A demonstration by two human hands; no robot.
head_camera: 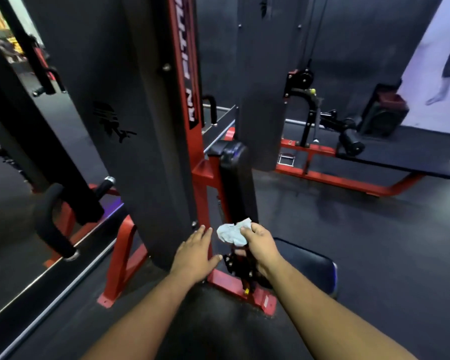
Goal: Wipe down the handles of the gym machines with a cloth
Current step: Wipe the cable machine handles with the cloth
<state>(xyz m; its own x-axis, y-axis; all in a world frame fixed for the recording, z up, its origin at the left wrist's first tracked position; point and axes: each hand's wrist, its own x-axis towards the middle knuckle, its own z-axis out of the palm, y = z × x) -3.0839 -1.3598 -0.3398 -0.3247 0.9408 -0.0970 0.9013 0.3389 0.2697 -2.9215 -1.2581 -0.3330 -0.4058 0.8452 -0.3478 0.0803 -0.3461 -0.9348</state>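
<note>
My right hand [260, 245] grips a crumpled pale cloth [231, 233] in front of the black upright back pad [238, 185] of a red-framed machine. My left hand [195, 255] is held out flat beside it, fingers straight, holding nothing, close to the dark weight-stack cover [130, 113]. A curved black foam handle [50, 222] hangs at the left, apart from both hands. A smaller black handle [211, 107] stands farther back behind the red post [190, 81].
The machine's black seat [307, 266] sits under my right forearm. A red-framed bench [405, 165] with a roller pad [351, 144] stands at the right. A mirror [37, 152] runs along the left. Dark rubber floor [374, 242] lies open to the right.
</note>
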